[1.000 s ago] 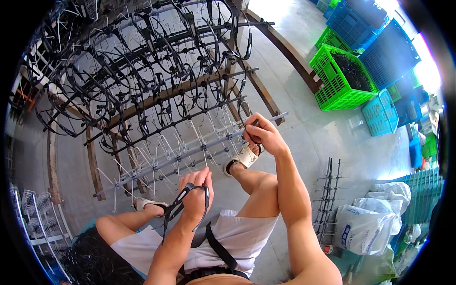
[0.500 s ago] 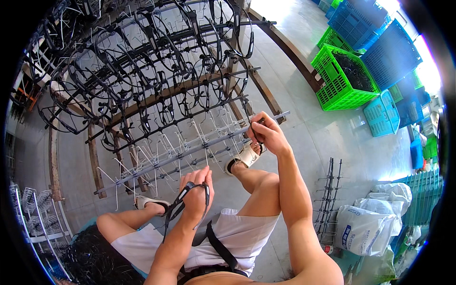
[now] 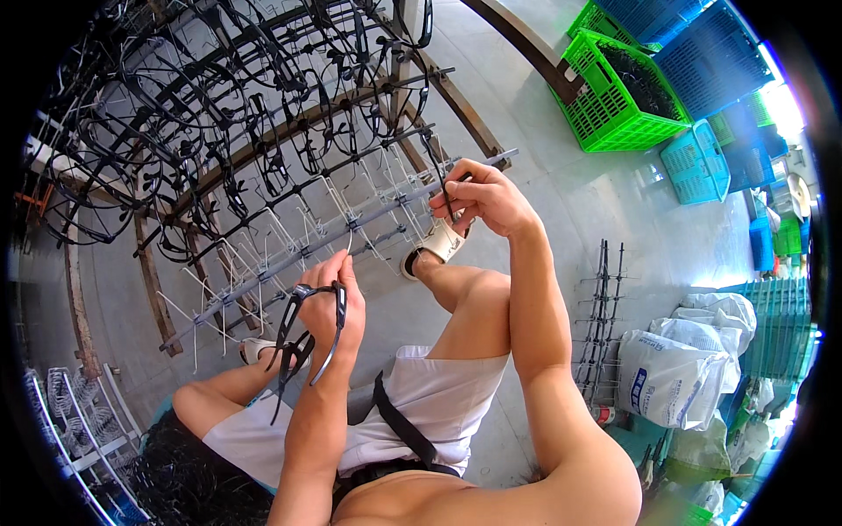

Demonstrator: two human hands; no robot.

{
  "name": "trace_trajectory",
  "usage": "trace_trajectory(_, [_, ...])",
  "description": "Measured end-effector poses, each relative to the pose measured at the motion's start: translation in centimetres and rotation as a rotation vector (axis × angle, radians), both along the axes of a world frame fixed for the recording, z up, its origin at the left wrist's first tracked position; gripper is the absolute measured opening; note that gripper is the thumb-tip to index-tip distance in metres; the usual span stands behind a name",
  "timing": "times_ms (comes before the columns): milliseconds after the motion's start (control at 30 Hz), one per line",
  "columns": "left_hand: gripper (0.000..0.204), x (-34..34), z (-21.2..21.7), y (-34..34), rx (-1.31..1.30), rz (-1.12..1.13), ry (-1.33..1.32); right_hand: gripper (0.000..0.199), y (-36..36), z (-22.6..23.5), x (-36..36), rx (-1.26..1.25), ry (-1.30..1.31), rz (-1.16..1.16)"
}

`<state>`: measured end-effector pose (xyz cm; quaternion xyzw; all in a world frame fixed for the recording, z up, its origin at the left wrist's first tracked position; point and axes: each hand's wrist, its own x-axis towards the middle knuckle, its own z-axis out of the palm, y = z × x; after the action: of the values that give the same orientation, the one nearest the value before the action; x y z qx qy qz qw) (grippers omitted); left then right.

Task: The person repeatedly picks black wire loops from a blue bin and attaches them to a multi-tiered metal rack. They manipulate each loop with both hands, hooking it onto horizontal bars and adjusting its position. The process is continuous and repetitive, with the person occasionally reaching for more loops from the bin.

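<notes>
My left hand (image 3: pixel 331 302) is closed around black glasses frames (image 3: pixel 286 324), whose long arms hang beside the wrist. Its fingertips point up at a white wire hook on the grey hook bar (image 3: pixel 320 241); whether they touch it I cannot tell. Further right, my right hand (image 3: pixel 488 198) pinches a slim black piece (image 3: pixel 440 171), apparently part of a glasses frame, near the bar's right end. The piece runs upward from the fingers, and its lower part is partly hidden by them. Wire hooks stick out along the bar on both sides.
Beyond the bar, many black glasses frames (image 3: pixel 272 96) hang in rows on a brown metal rack (image 3: pixel 465 110). Green crates (image 3: pixel 614 114) and blue crates stand at the far right. Nearer are white sacks (image 3: pixel 671 381) and spare hook bars (image 3: pixel 601 307). A dark heap (image 3: pixel 189 473) lies by my left leg.
The view has shifted, so crates and rack sit higher and further left. Both hands remain near the bar with their holds kept; the glasses frames at my left hand have swung slightly.
</notes>
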<state>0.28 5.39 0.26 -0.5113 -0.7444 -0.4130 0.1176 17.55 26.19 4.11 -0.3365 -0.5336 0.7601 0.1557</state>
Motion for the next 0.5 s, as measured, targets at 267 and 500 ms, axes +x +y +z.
trace_trajectory(267, [0.009,0.10,0.06,-0.29,-0.023,-0.006,0.005,0.014,-0.09,0.33,-0.10,-0.034,0.018,-0.065])
trace_trajectory(500, [0.010,0.50,-0.10,-0.67,-0.041,-0.034,0.023,0.016,-0.15,0.92,-0.45,-0.039,0.007,-0.086])
